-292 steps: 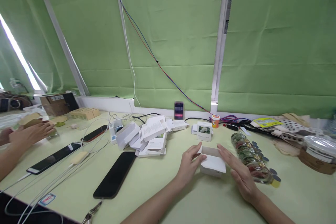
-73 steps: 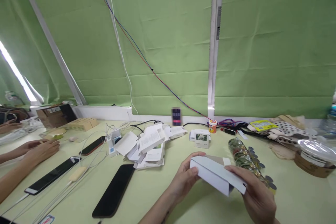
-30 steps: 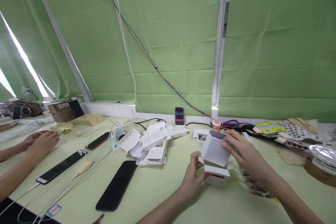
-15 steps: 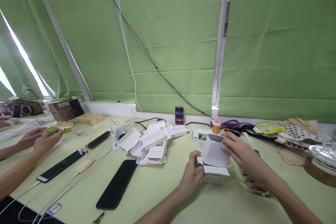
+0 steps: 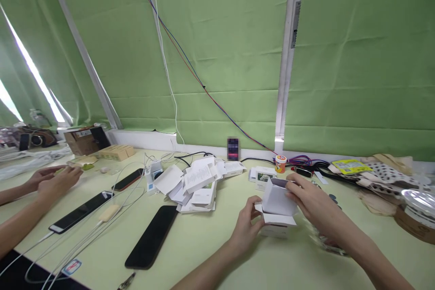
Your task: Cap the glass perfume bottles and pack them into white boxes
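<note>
A small white cardboard box [image 5: 276, 230] stands on the table in front of me with its flaps open. My left hand [image 5: 245, 224] grips its left side, thumb at the near edge and fingers behind. My right hand [image 5: 307, 197] pinches the upper right edge of a white card insert [image 5: 279, 200], which stands up out of the box mouth at a slight tilt. The inside of the box is hidden. Behind the insert is a white box with a picture [image 5: 265, 177]. A clear plastic packet [image 5: 328, 242] lies partly under my right forearm.
A heap of white cartons [image 5: 197, 186] and a black phone [image 5: 151, 238] lie to the left. Cables run past another phone [image 5: 79, 213]. A co-worker's hands [image 5: 56, 179] are at far left. An orange tub [image 5: 280, 163] stands behind; a lidded cup [image 5: 416, 213] is at right.
The card insert sits slightly lower in the box, and my right hand has dropped a little with it. At far left, the co-worker's fingers have closed further over a small green thing.
</note>
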`<state>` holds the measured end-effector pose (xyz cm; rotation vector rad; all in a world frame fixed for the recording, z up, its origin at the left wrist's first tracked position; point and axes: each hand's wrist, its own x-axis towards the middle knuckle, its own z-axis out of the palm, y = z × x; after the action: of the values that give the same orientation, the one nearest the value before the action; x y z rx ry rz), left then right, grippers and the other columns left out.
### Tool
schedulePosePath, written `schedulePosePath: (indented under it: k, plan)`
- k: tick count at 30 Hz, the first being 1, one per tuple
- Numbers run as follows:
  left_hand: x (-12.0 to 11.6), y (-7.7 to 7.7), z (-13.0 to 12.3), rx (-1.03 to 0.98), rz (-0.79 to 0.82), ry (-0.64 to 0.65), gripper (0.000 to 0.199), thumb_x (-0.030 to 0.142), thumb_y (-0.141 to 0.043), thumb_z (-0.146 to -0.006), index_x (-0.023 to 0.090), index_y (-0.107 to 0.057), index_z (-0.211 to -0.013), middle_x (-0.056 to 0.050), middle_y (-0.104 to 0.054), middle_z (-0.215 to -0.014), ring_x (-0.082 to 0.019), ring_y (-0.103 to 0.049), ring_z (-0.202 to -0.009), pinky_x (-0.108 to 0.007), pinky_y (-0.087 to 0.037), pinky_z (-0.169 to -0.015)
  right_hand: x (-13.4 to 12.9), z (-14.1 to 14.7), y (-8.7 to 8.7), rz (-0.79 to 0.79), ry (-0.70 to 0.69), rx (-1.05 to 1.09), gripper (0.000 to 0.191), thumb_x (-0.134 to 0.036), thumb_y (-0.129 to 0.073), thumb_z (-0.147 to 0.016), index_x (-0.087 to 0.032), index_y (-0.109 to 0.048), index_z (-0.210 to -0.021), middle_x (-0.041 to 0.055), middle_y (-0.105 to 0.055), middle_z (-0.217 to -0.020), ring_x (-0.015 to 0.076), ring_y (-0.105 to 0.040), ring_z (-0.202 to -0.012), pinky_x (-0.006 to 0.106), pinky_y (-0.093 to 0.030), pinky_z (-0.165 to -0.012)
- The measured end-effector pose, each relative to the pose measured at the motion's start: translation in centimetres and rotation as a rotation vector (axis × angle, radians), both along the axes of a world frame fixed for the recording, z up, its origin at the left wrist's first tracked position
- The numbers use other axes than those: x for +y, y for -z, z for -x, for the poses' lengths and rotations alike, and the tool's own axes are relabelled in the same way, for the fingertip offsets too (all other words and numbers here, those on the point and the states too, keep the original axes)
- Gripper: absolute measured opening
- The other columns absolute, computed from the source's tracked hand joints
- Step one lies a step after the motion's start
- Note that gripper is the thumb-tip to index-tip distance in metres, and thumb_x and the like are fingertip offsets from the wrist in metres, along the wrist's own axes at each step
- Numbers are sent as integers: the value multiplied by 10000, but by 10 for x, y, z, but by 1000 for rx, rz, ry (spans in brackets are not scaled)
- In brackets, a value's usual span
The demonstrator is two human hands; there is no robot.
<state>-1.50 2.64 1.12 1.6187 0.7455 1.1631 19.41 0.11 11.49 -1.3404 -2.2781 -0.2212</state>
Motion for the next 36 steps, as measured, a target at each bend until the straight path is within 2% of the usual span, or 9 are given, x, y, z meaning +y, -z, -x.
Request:
schedulePosePath:
  k: [4, 9, 17, 19, 23, 25, 28, 31, 36]
  plan:
    - [0, -1, 0, 6, 0, 0, 441, 13, -531, -697, 218, -485, -1085, -16, -585, -1026, -153, -590, -922, -283, -491, -854, -4, 1, 1, -53, 42, -111, 205, -64, -383, -910, -200, -527, -856, 97, -573, -1068, 252, -588, -910, 333, -505, -649]
    - [-2, -7, 0, 36, -38, 12, 424, 17, -512, -718, 215, -498, -1092, -25, -607, -1052, -164, -590, -962, -301, -481, -897, -12, 6, -2, -51, 108, -188, 363, 107, -389, -729, -192, -547, -862, 108, -588, -1095, 259, -587, -936, 300, -502, -593]
    - [-1, -6, 1, 62, -66, 8, 393, 16, -498, -730, 218, -499, -1067, -25, -600, -1065, -172, -588, -983, -316, -501, -900, -19, 10, -10, -33, 120, -244, 479, 160, -362, -620, -191, -572, -868, 102, -625, -1085, 258, -589, -936, 306, -531, -595]
    - [0, -5, 1, 54, -55, 6, 432, 23, -500, -742, 230, -477, -1121, -28, -598, -1084, -171, -595, -970, -328, -511, -894, -18, 11, -9, -44, 128, -265, 484, 164, -363, -608, -188, -577, -863, 104, -631, -1094, 263, -588, -943, 315, -535, -599]
    - [-2, -7, 1, 120, -137, 12, 633, -20, -431, -749, 260, -430, -1316, -60, -550, -1237, -191, -543, -1111, -367, -474, -974, -16, 13, -4, -102, 146, -268, 476, 163, -371, -618, -178, -579, -877, 115, -631, -1110, 273, -580, -954, 317, -527, -591]
    - [-3, -7, 3, 193, -205, 6, 672, -36, -403, -753, 269, -437, -1351, -65, -539, -1240, -196, -512, -1150, -373, -449, -1004, -15, 14, 0, -128, 162, -259, 441, 147, -378, -647, -176, -574, -873, 127, -623, -1108, 281, -575, -937, 311, -509, -547]
    - [-3, -6, 4, 313, -266, -14, 667, -28, -396, -784, 292, -437, -1368, -67, -546, -1161, -198, -525, -1093, -367, -457, -974, -14, 15, 3, -150, 157, -229, 367, 100, -390, -713, -188, -564, -860, 129, -607, -1099, 278, -566, -923, 297, -488, -505]
    - [-3, -4, 5, 397, -301, -37, 666, -28, -395, -798, 302, -436, -1375, -71, -547, -1110, -200, -537, -1039, -343, -468, -929, -14, 17, 5, -153, 138, -215, 307, 56, -402, -774, -191, -563, -860, 128, -593, -1091, 276, -562, -949, 304, -510, -546]
    - [-2, 2, 4, 414, -314, -49, 734, -32, -398, -798, 301, -321, -1448, -86, -536, -1165, -207, -524, -1085, -358, -444, -977, -11, 26, 11, -55, 149, -290, 311, 66, -436, -783, -181, -603, -874, 127, -610, -1102, 265, -589, -937, 309, -524, -601]
